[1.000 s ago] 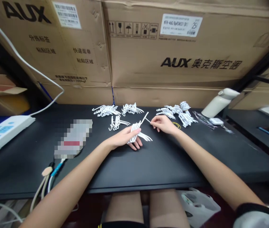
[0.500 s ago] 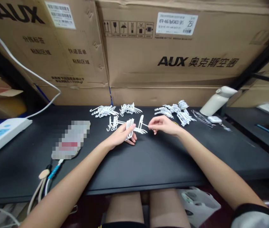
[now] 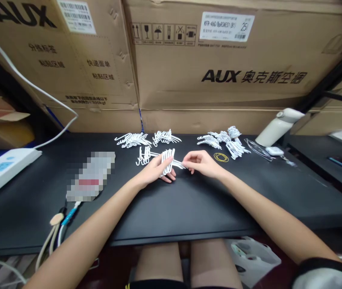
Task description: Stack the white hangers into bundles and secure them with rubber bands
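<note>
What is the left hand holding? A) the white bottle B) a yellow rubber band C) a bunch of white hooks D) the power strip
C: the left hand has its grip around a bunch of white hooks, which the right hand touches at one end; the rubber band, bottle and power strip lie apart on the table.

The right hand (image 3: 202,163) now sits closer to the left hand (image 3: 155,170) than a second ago, its fingertips touching the tail ends of the bunch of white hooks (image 3: 168,161). The single white hook that it held out apart from the bunch, raised and tilted, now lies in with the others. With the right hand moved leftward, a yellow rubber band (image 3: 221,157) lies uncovered on the black table (image 3: 189,208).
</note>
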`<state>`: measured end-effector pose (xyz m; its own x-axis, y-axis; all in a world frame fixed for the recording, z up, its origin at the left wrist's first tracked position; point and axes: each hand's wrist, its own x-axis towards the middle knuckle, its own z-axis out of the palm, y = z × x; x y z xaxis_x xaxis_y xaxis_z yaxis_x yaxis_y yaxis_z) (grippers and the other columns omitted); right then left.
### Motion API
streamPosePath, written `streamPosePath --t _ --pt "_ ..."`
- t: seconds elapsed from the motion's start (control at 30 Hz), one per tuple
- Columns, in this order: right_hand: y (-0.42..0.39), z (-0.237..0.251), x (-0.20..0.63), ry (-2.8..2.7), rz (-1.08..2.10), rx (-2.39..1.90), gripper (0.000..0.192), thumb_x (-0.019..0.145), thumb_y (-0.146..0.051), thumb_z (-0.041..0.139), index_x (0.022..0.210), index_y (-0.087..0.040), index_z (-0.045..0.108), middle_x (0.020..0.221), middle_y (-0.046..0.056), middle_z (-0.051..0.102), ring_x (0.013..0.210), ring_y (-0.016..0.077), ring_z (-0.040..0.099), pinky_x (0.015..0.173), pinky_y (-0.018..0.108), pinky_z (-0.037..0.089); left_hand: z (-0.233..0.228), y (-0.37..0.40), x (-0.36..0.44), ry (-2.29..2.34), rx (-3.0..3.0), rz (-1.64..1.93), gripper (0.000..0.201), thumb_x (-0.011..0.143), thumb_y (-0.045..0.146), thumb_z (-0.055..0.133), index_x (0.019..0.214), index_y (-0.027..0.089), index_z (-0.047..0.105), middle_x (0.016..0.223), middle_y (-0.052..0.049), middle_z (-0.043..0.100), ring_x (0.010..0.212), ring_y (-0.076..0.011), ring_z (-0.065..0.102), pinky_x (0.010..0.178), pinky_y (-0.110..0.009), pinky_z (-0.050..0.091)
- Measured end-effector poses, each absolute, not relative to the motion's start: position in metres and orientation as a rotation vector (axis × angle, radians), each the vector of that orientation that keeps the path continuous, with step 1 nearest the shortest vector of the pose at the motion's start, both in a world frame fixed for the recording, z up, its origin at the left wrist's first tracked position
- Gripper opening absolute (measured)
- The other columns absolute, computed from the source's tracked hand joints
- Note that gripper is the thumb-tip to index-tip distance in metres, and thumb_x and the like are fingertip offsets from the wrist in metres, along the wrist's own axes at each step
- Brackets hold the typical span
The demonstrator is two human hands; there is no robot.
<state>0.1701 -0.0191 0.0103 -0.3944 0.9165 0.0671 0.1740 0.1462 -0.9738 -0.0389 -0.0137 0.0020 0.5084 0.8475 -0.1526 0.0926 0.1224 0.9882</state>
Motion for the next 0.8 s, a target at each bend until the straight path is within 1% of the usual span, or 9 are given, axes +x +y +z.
streamPosePath --t 0.13,0.3,0.4,0.5,0.6,0.67,0.73,0.8 --pt "-0.024 0.012 0.166 -1.73 1.22 -1.09 0.031 0.068 -0.042 0.072 0.073 -0.012 0.063 0.061 0.0 0.057 0.053 0.0096 0.051 0.049 0.023 0.048 0.004 -0.013 -0.039 0.888 1.352 0.663 0.047 0.081 0.058 0.054 0.1 0.016 0.047 0.07 -0.005 0.066 0.064 -0.0199 0.069 0.057 -0.032 0.057" --pt "-0.025 0.011 0.163 -1.731 1.216 -1.09 0.034 0.069 -0.046 0.07 0.071 -0.013 0.063 0.06 0.0 0.057 0.052 0.009 0.051 0.048 0.022 0.048 0.006 -0.013 -0.041 0.871 1.347 0.65 0.041 0.081 0.054 0.057 0.092 0.016 0.047 0.068 -0.002 0.064 0.053 -0.0137 0.063 0.056 -0.031 0.057" --pt "-0.019 0.007 0.163 -1.606 1.23 -1.088 0.04 0.074 -0.052 0.064 0.07 -0.013 0.064 0.059 0.001 0.057 0.049 0.0087 0.051 0.046 0.022 0.048 0.007 -0.014 -0.041 0.85 1.308 0.626 0.04 0.081 0.054 0.056 0.087 0.016 0.047 0.064 -0.001 0.061 0.049 -0.0117 0.059 0.057 -0.034 0.058" --pt "-0.007 -0.002 0.162 -1.439 1.211 -1.118 0.042 0.076 -0.055 0.061 0.072 -0.013 0.064 0.066 0.004 0.062 0.051 0.0087 0.053 0.045 0.021 0.048 0.01 -0.017 -0.04 0.827 1.283 0.589 0.041 0.08 0.055 0.057 0.082 0.015 0.047 0.059 0.0 0.058 0.045 -0.0101 0.054 0.057 -0.036 0.058" --pt "0.01 -0.01 0.155 -1.476 1.152 -1.186 0.036 0.074 -0.049 0.063 0.075 -0.013 0.064 0.07 0.005 0.064 0.053 0.0094 0.054 0.045 0.021 0.047 0.013 -0.02 -0.041 0.796 1.278 0.546 0.042 0.079 0.056 0.057 0.079 0.015 0.047 0.056 0.002 0.055 0.044 -0.0082 0.049 0.057 -0.035 0.058" --pt "0.023 -0.013 0.146 -1.631 1.091 -1.176 0.03 0.073 -0.043 0.064 0.078 -0.013 0.066 0.068 0.005 0.064 0.055 0.0118 0.055 0.046 0.022 0.047 0.014 -0.022 -0.042 0.774 1.281 0.519 0.042 0.079 0.056 0.057 0.079 0.015 0.048 0.056 0.003 0.053 0.044 -0.0077 0.047 0.057 -0.035 0.057" --pt "0.035 -0.015 0.134 -1.814 1.009 -1.123 0.025 0.075 -0.038 0.063 0.08 -0.013 0.067 0.068 0.004 0.065 0.057 0.0129 0.056 0.049 0.024 0.046 0.015 -0.022 -0.044 0.765 1.283 0.5 0.042 0.079 0.056 0.057 0.078 0.015 0.047 0.055 0.003 0.052 0.044 -0.0074 0.045 0.057 -0.036 0.057" --pt "0.046 -0.016 0.122 -1.938 0.895 -1.103 0.021 0.077 -0.032 0.062 0.081 -0.013 0.069 0.071 0.005 0.067 0.057 0.012 0.054 0.054 0.024 0.044 0.016 -0.021 -0.045 0.78 1.282 0.499 0.043 0.078 0.057 0.057 0.076 0.015 0.047 0.055 0.003 0.052 0.043 -0.0069 0.043 0.057 -0.036 0.057"
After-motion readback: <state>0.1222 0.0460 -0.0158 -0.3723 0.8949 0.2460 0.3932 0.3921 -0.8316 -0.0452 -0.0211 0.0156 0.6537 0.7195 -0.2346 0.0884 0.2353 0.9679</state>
